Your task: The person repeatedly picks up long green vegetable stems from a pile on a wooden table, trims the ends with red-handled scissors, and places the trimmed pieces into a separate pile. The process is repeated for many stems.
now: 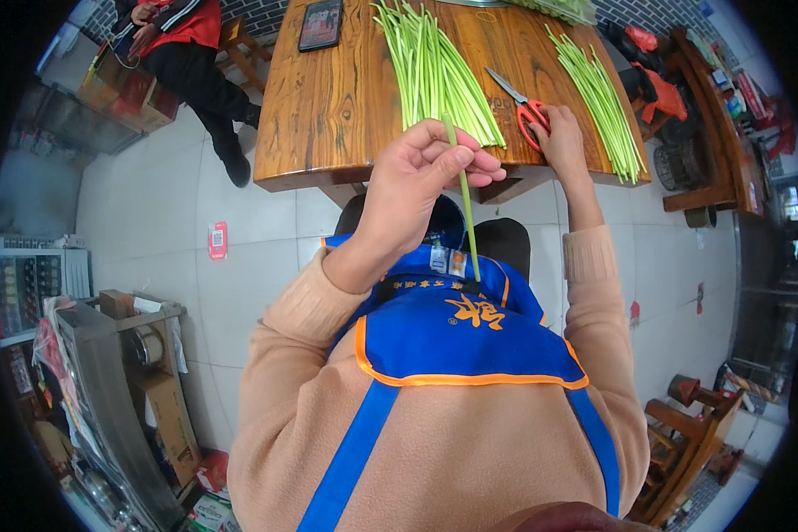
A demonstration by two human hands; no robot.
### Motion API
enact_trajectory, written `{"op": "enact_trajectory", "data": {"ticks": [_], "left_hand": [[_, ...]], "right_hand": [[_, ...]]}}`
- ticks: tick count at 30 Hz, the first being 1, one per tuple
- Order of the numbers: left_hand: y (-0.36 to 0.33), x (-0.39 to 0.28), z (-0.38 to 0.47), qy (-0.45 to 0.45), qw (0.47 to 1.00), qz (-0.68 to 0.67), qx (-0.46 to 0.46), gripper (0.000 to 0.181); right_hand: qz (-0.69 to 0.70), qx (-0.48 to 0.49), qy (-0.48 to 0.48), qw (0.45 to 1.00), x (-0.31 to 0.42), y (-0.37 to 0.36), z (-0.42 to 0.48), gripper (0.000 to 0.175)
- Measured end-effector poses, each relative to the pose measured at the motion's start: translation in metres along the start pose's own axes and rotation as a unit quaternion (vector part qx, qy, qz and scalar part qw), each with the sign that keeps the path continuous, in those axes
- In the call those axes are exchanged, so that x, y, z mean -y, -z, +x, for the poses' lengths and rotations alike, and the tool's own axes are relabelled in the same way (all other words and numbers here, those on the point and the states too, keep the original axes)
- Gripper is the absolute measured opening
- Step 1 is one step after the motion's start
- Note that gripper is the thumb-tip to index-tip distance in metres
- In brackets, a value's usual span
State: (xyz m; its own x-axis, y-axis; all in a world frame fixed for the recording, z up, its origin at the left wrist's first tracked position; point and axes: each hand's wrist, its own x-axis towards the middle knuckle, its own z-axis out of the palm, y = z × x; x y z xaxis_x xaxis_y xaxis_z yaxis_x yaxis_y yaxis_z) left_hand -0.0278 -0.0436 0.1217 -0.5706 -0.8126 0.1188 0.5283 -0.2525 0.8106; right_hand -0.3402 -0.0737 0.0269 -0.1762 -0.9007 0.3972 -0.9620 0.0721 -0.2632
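Between the thumb and fingers of my left hand (432, 159) is one long green stem (469, 213), its lower end hanging over my blue apron (465, 339). My right hand (562, 136) rests at the table's front edge on the red handles of a pair of scissors (520, 100); the blades point away to the upper left and are nearly together. A large pile of green stems (432, 73), which look like garlic scapes, lies on the wooden table (332, 113) beyond my left hand. A smaller bunch of similar stems (602, 106) lies to the right of the scissors.
A smartphone (320, 25) lies at the table's back left, and a rubber band (486, 16) near the back. Leafy greens in a plastic bag (565, 8) sit behind. Another person (186, 60) is at the upper left, beside a wooden stool (241, 50). A dark blue container (447, 223) is below my left hand.
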Motion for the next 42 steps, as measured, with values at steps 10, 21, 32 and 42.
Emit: {"op": "enact_trajectory", "data": {"ticks": [10, 21, 32, 42], "left_hand": [[0.025, 0.025, 0.019, -0.044, 0.987, -0.105, -0.111, 0.010], [0.059, 0.036, 0.025, -0.061, 0.969, -0.132, -0.198, 0.009], [0.105, 0.009, 0.025, -0.126, 0.945, -0.157, -0.259, 0.012], [0.083, 0.057, -0.030, 0.063, 0.965, -0.098, -0.235, 0.052]], "right_hand": [[0.549, 0.332, -0.101, 0.760, 0.093, 0.056, -0.072, 0.047], [0.613, 0.420, -0.113, 0.660, 0.096, 0.050, -0.095, 0.024], [0.583, 0.427, -0.076, 0.687, 0.068, 0.067, -0.098, 0.026], [0.089, -0.037, -0.101, 0.990, -0.080, 0.102, -0.027, 0.020]]}}
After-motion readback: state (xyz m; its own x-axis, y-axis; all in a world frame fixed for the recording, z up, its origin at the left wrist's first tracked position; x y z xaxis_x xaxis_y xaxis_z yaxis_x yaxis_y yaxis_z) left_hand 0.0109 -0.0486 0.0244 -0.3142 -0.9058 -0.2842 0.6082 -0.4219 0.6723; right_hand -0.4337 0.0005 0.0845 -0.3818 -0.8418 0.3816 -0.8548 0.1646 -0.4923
